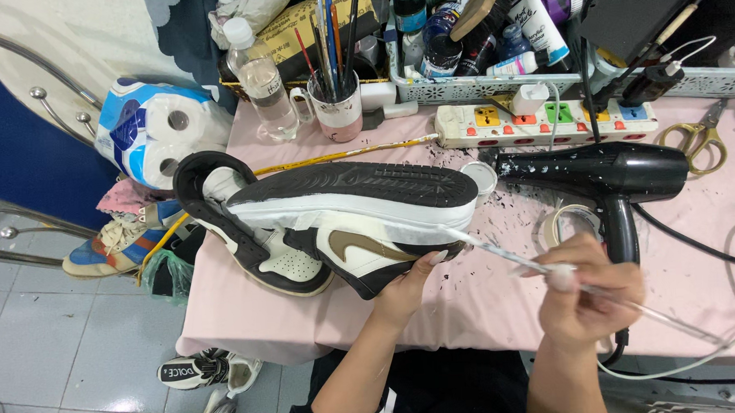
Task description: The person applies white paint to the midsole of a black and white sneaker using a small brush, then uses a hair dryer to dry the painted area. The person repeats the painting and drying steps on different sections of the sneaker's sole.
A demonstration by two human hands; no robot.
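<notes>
We tip the black-and-white leather high-top sneaker sole-up on the pink table, left hand gripping its toe, so right hand, pinching a thin clear-handled paintbrush, reaches the midsole.

Off to my far left a blue-and-white wrapped pack of toilet rolls leans at the table edge. Behind the mug, a clear plastic bottle stands upright with a white cap. The white basket at the back holds paint bottles with white, blue and purple labels.
</notes>
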